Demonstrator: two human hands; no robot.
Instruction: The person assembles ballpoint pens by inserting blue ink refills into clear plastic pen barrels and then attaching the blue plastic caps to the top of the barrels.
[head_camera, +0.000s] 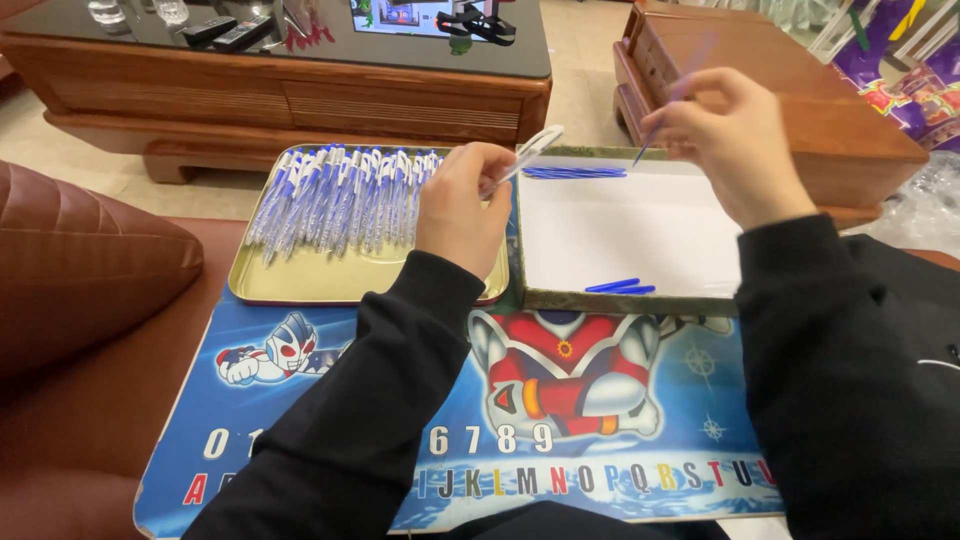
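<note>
Clear pen barrel (528, 152) and thin blue refill (672, 105), both raised, tilted.

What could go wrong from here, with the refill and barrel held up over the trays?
1. The right hand pinches a thin blue refill by its upper end; it may bend or miss the clear pen barrel in the left hand.
2. Both are held above the white-lined box; a dropped part might roll off.
3. The left forearm crosses the gold tray and might nudge the finished pens.

Long black sleeves to both wrists; bare hands (462, 205).
</note>
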